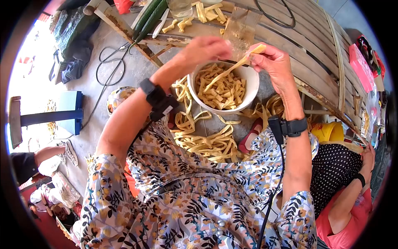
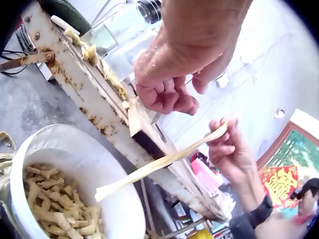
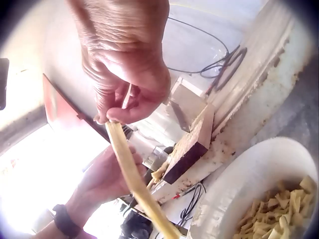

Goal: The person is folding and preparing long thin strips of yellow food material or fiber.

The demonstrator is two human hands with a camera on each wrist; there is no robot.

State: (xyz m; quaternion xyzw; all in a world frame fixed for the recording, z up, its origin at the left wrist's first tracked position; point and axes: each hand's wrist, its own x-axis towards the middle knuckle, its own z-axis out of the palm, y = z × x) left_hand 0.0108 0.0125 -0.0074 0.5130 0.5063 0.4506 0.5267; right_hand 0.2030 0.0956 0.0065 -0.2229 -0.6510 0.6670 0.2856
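Pinched in my right hand (image 1: pixel 273 64) is one end of a long pale-yellow strip (image 1: pixel 226 74), which slants down over a white bucket (image 1: pixel 253 89) of short cut pieces (image 1: pixel 219 89). In the right wrist view the strip (image 3: pixel 132 174) hangs from the thumb and fingertips of my right hand (image 3: pixel 124 69); a thin pale sliver shows between its fingers. My left hand (image 1: pixel 207 49) is raised left of the strip, blurred. In the left wrist view its fingers (image 2: pixel 167 97) are curled, apart from the strip (image 2: pixel 164 162), with nothing visible in them.
A wooden block (image 1: pixel 240 31) lies on the slatted bench (image 1: pixel 306 54) beyond the bucket. Left of it are yellow knots (image 1: pixel 185 25), a white-handled tool (image 1: pixel 160 24) and cucumbers (image 1: pixel 151 18). Long strips (image 1: pixel 207 143) lie below the bucket. Another person (image 1: pixel 346 207) sits at right.
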